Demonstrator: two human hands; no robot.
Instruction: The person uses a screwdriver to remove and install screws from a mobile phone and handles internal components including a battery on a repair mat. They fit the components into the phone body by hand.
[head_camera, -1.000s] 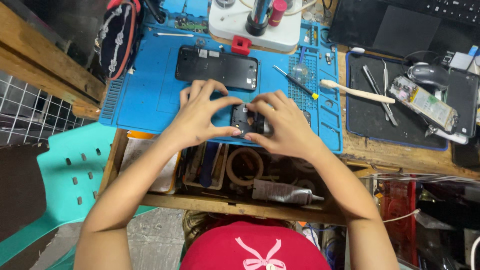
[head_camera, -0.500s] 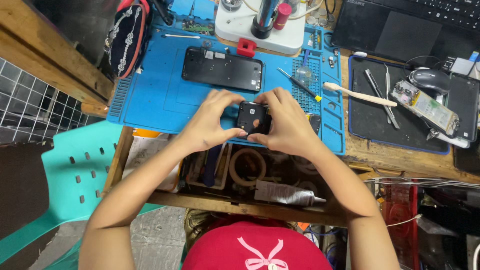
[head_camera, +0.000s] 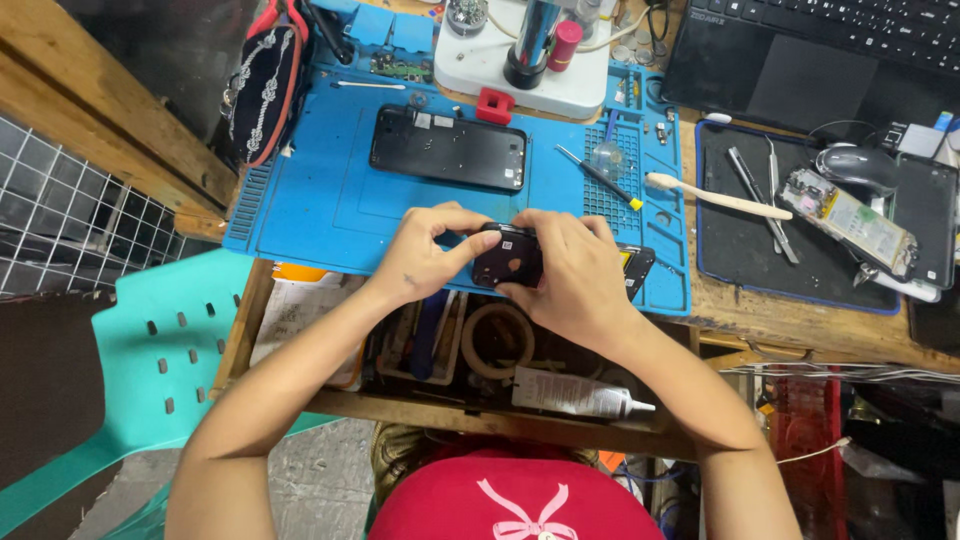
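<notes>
Left hand (head_camera: 425, 255) grasps the left end of a small dark phone part (head_camera: 508, 258), thumb laid across its face and fingers curled over its top edge. This part is held just above the near edge of the blue repair mat (head_camera: 310, 205), over the open drawer (head_camera: 440, 350). Right hand (head_camera: 570, 275) clasps the part's right side, fingers wrapped behind it. Farther back on the mat lies a black phone frame (head_camera: 448, 147). To the right are a screwdriver (head_camera: 598, 176), a white-handled brush (head_camera: 718, 197), and a black pad (head_camera: 740, 250) carrying tweezers (head_camera: 752, 185). A glue tube (head_camera: 575, 393) rests in the drawer.
</notes>
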